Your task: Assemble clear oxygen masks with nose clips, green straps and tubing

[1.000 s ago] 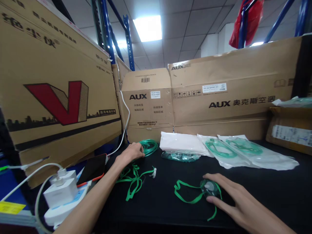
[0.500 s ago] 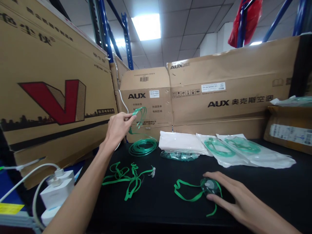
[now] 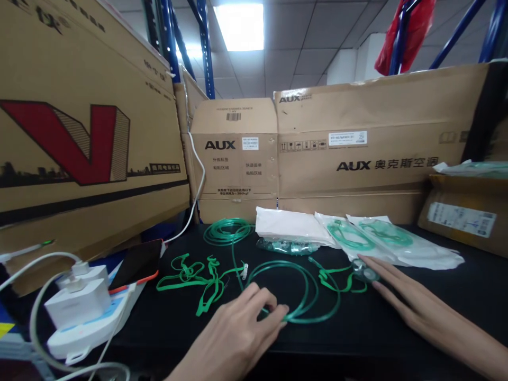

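Note:
My left hand [image 3: 249,330] is at the front middle of the black table, its thumb and fingers pinched on a loose coil of clear green tubing [image 3: 317,286]. One strand of that tubing runs back to a second coil of tubing [image 3: 227,233] behind it. At the right, my right hand [image 3: 405,296] has its thumb and fingertips around a small clear mask [image 3: 364,271], which rests low against the table. A green strap [image 3: 343,280] trails leftward from the mask. Left of the tubing lies a tangle of green straps [image 3: 200,286] with a small clear fitting [image 3: 244,271] near its right end.
Along the back are a white packet [image 3: 286,223], clear green pieces in plastic [image 3: 288,247] and bagged tubing [image 3: 392,238]. A power strip [image 3: 85,333] with chargers and a phone [image 3: 137,263] sit left. Cardboard boxes [image 3: 238,159] wall the back and sides.
My left hand has come down and right from the back left, bringing the tubing to the front middle. My right hand and the mask have shifted back and slightly right. The view has tilted slightly.

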Motion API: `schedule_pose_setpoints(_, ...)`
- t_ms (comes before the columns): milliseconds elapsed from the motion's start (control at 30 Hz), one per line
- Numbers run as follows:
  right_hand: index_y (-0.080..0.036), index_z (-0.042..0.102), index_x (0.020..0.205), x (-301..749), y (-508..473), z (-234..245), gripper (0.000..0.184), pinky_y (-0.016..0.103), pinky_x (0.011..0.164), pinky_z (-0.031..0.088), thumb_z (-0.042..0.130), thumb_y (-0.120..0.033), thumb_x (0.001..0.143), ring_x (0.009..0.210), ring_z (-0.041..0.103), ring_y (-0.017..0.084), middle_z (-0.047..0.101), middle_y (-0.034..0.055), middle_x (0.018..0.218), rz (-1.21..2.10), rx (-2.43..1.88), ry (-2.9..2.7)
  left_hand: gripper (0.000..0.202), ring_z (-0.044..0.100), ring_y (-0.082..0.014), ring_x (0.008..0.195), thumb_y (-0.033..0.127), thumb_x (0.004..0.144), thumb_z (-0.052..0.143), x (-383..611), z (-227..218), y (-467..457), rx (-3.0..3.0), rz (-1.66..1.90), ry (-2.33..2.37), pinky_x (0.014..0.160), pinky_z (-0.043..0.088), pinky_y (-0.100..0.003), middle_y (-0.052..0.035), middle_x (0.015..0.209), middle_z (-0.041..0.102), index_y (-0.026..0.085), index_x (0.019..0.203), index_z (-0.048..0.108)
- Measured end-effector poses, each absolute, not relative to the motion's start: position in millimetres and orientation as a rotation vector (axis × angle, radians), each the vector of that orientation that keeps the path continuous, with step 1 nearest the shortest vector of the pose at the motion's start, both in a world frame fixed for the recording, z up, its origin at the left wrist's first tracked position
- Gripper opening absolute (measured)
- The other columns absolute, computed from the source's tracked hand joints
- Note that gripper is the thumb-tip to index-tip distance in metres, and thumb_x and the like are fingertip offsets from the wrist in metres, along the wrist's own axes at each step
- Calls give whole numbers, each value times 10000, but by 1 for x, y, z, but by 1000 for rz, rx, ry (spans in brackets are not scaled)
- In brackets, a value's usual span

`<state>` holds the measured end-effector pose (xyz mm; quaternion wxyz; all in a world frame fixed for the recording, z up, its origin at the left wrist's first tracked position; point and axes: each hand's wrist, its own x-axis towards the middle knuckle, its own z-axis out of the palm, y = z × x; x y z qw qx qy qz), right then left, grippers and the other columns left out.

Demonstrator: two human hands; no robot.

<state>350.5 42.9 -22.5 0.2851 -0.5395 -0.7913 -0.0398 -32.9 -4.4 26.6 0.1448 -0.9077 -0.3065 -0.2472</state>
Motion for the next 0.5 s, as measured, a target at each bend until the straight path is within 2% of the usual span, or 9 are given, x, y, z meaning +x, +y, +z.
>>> schedule_pose_setpoints(100, -323, 300, 1627, 349, 40, -12, 719, 562, 1088, 496, 455, -614, 987, 1451, 409, 376, 352, 56, 1655, -173, -1448, -2182, 221, 635, -251, 912, 278, 1067, 522, -29, 11, -3, -2700, -660, -981, 656, 580, -347, -62, 1019, 652, 232, 1252, 635)
schedule_pose_setpoints(167, -361, 207, 1645, 337, 40, 10, 767, 600, 1086, 493, 491, -621, 981, 1463, 399, 390, 309, 51, 1678, -258, -1403, -2189, 222, 628, -258, 946, 297, 1060, 540, -29, 11, -3, -2747, -685, -1019, 696, 581, -367, -60, 1033, 655, 239, 1246, 649)
schedule_pose_setpoints(200, -374, 208, 1641, 326, 41, 24, 743, 611, 1084, 496, 491, -603, 993, 1462, 415, 388, 321, 52, 1677, -322, -1356, -2176, 221, 623, -259, 958, 300, 1060, 541, -29, 12, -3, -2766, -702, -1032, 713, 578, -372, -58, 1038, 658, 241, 1238, 659)
schedule_pose_setpoints(267, -359, 315, 1606, 295, 50, 55, 603, 587, 1093, 504, 458, -521, 1043, 1452, 457, 357, 393, 67, 1646, -436, -1220, -2224, 223, 615, -256, 968, 294, 1064, 535, -30, 15, -3, -2792, -743, -1045, 734, 572, -373, -58, 1041, 661, 241, 1226, 678)
schedule_pose_setpoints(333, -248, 538, 1465, 251, 66, 84, 426, 513, 1064, 542, 413, -395, 1086, 1387, 539, 320, 519, 124, 1544, -572, -952, -2395, 226, 608, -247, 957, 275, 1064, 537, -31, 16, -3, -2808, -787, -1054, 749, 567, -368, -59, 1045, 661, 234, 1217, 697)
schedule_pose_setpoints(367, -198, 603, 1389, 227, 76, 95, 380, 483, 1056, 545, 387, -315, 1098, 1359, 561, 304, 548, 149, 1505, -645, -854, -2505, 225, 606, -242, 950, 265, 1060, 544, -31, 15, -3, -2813, -809, -1059, 760, 565, -366, -59, 1044, 662, 230, 1210, 707)
schedule_pose_setpoints(433, -186, 668, 1269, 178, 99, 109, 323, 407, 1048, 541, 407, -265, 1097, 1279, 609, 257, 632, 117, 1389, -697, -760, -2591, 215, 602, -237, 940, 258, 1050, 566, -30, 14, -2, -2822, -837, -1064, 780, 563, -366, -58, 1031, 664, 223, 1189, 726)
schedule_pose_setpoints(500, -170, 699, 1171, 133, 122, 112, 267, 392, 1011, 550, 451, -212, 1082, 1199, 645, 248, 689, 83, 1250, -755, -730, -2657, 211, 600, -237, 930, 256, 1041, 584, -29, 13, 0, -2828, -838, -1061, 791, 562, -368, -56, 1011, 667, 221, 1182, 736)
